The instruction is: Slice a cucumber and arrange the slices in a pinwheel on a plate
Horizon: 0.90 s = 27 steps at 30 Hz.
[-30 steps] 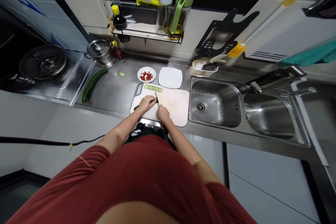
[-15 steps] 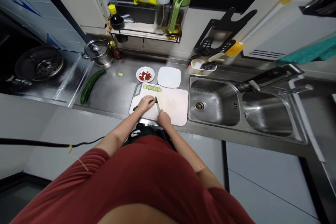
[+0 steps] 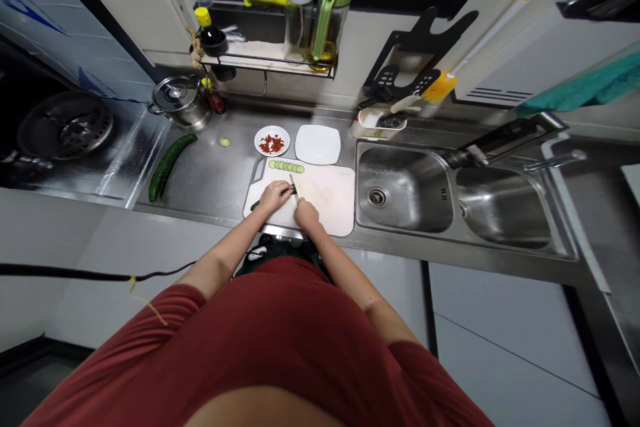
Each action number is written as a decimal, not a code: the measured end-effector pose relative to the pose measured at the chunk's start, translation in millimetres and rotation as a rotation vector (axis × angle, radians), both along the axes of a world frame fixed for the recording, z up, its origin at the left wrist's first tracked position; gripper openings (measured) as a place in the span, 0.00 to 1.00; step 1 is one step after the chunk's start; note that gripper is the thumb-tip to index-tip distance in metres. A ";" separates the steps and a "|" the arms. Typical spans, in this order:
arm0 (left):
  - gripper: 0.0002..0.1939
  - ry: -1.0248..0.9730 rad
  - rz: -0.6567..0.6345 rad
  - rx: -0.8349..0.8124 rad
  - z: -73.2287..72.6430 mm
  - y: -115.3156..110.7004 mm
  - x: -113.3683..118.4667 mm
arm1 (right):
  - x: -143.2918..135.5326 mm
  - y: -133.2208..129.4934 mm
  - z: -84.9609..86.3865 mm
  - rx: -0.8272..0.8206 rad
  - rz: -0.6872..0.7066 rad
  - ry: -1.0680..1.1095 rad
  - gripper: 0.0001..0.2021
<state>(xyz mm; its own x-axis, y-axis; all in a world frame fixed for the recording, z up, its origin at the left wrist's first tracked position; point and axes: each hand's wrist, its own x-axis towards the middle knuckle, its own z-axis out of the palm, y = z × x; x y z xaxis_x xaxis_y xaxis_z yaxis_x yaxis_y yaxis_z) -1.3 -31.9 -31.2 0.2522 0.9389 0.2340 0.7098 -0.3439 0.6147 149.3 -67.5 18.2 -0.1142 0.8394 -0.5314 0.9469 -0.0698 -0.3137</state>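
Note:
On the white cutting board (image 3: 330, 203), my left hand (image 3: 275, 197) is closed around a dark green cucumber (image 3: 255, 205), whose end shows left of the wrist. My right hand (image 3: 307, 215) grips a knife (image 3: 294, 188) by the handle. Its blade points away from me, close beside the left fingertips at the cucumber's cut end. A row of overlapping pale cucumber slices (image 3: 286, 166) lies along the board's far edge. Whether the blade is inside the cucumber is too small to tell.
Behind the board stand a plate of chopped red pieces (image 3: 271, 144) and a white square plate (image 3: 317, 145). A whole cucumber (image 3: 167, 167) and a cut-off end piece (image 3: 224, 142) lie left. A lidded pot (image 3: 180, 101) stands behind them; a double sink (image 3: 405, 187) is at right.
The view has shifted slightly. The knife blade has tipped a little, with more of its tip showing beyond the left fingers. Both hands keep their holds.

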 end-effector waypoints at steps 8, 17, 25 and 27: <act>0.09 0.022 0.003 -0.030 1.9 0.2 0.0 | 4.7 -1.6 3.9 -0.016 0.021 -0.004 0.13; 0.09 0.026 -0.013 -0.018 0.3 -0.7 -1.3 | 13.6 -21.6 -0.2 -0.033 0.023 -0.024 0.13; 0.10 0.044 0.006 -0.051 5.0 -0.3 0.3 | 20.6 -33.7 -4.7 -0.010 0.029 -0.015 0.13; 0.10 0.053 0.010 -0.060 5.9 -0.5 0.8 | 22.3 -36.4 -3.7 -0.014 0.028 -0.012 0.13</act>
<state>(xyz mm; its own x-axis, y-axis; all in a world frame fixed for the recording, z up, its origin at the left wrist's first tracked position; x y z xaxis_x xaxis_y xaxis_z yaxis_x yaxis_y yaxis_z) -0.5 -32.4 -25.3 0.2534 0.9533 0.1642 0.7452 -0.3006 0.5952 171.6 -103.9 14.5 -0.1310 0.8287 -0.5442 0.9524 -0.0473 -0.3012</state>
